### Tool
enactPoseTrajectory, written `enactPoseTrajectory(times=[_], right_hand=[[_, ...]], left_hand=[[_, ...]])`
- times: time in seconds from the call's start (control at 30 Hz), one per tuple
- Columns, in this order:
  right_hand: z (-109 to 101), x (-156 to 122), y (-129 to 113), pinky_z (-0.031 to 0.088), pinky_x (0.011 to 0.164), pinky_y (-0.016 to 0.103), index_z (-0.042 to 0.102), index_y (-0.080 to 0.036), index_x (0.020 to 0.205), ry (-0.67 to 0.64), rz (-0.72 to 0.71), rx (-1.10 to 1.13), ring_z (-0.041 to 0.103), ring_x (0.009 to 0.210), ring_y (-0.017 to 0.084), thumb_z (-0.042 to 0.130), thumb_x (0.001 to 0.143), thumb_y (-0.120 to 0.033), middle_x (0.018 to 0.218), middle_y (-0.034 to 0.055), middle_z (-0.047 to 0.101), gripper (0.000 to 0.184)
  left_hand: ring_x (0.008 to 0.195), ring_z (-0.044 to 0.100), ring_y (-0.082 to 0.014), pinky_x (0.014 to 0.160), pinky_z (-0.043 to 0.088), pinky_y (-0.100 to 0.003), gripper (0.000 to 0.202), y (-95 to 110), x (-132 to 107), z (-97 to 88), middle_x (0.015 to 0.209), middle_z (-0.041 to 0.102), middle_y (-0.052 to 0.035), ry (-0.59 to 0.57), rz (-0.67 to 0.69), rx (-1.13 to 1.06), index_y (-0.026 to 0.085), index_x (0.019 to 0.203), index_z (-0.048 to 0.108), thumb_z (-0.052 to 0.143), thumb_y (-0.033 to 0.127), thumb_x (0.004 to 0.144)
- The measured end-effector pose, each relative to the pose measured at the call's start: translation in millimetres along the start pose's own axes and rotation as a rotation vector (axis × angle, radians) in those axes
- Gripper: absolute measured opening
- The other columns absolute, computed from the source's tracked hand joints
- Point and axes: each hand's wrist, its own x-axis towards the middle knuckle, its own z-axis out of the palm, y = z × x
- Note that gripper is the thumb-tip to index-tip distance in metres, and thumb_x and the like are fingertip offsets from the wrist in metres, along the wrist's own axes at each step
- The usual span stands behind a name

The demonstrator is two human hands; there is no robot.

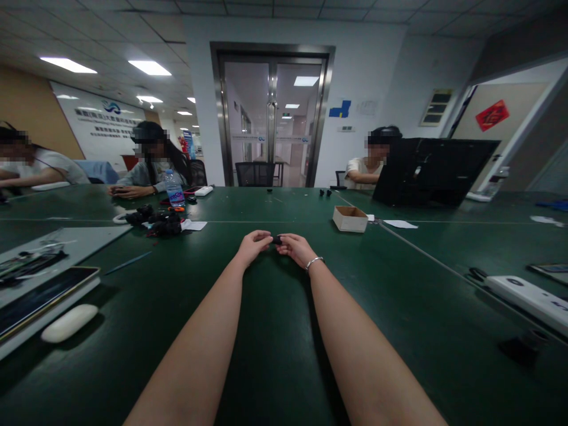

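Both my arms reach forward over the green table (275,331). A small black part (276,239) sits between my fingertips; its exact kind is too small to make out. My left hand (254,247) pinches its left end, and my right hand (296,248), with a silver bracelet (314,262) at the wrist, grips its right end. Left of my hands lies a heap of black parts (162,222) beside a white paper (194,225). An open cardboard box (349,219) stands to the right, beyond my right hand.
At left are a phone (39,302), a white rounded case (70,323), a thin blue tool (128,262) and a grey board (95,236). A water bottle (174,190) stands farther back. A black monitor (432,171) and white power strip (530,299) occupy the right. Several people sit across.
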Motion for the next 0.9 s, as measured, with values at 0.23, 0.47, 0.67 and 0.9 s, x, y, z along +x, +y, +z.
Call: enactPoseTrajectory(times=[0.23, 0.47, 0.67, 0.9], right_hand=[[0.2, 0.4, 0.2, 0.052, 0.050, 0.020, 0.057, -0.008, 0.090, 0.001, 0.010, 0.000, 0.061, 0.051, 0.012, 0.049, 0.084, -0.006, 0.061, 0.0084, 0.065, 0.010], [1.4, -1.6, -0.7, 0.051, 0.050, 0.020, 0.057, -0.008, 0.088, 0.010, 0.008, 0.002, 0.061, 0.051, 0.012, 0.050, 0.083, -0.006, 0.060, 0.0082, 0.065, 0.008], [1.3, -2.1, -1.0, 0.052, 0.050, 0.020, 0.056, -0.008, 0.089, 0.004, 0.005, 0.005, 0.061, 0.051, 0.012, 0.050, 0.083, -0.007, 0.060, 0.0082, 0.064, 0.008], [0.7, -2.9, -0.8, 0.052, 0.049, 0.020, 0.055, -0.009, 0.088, 0.000, -0.002, 0.004, 0.061, 0.052, 0.012, 0.055, 0.083, -0.011, 0.059, 0.0071, 0.064, 0.006]], left_hand=[[0.049, 0.053, -0.0088, 0.046, 0.042, -0.019, 0.016, 1.0, 3.4, 5.3, 0.063, 0.057, -0.0027, 0.046, -0.068, 0.150, 0.011, 0.084, 0.060, 0.057, 0.026, 0.081], [0.056, 0.057, -0.0100, 0.050, 0.043, -0.019, 0.018, 3.4, 0.6, 4.7, 0.070, 0.060, -0.0034, 0.030, -0.055, 0.161, 0.012, 0.093, 0.060, 0.058, 0.021, 0.078], [0.054, 0.052, -0.0091, 0.049, 0.040, -0.020, 0.018, 1.6, 0.0, 2.2, 0.065, 0.057, -0.0016, -0.017, 0.035, 0.232, 0.012, 0.093, 0.061, 0.055, 0.022, 0.079], [0.069, 0.060, -0.0134, 0.059, 0.046, -0.022, 0.029, 1.6, 0.3, 0.9, 0.085, 0.063, -0.0080, -0.003, 0.023, 0.180, 0.013, 0.095, 0.062, 0.065, 0.032, 0.073]])
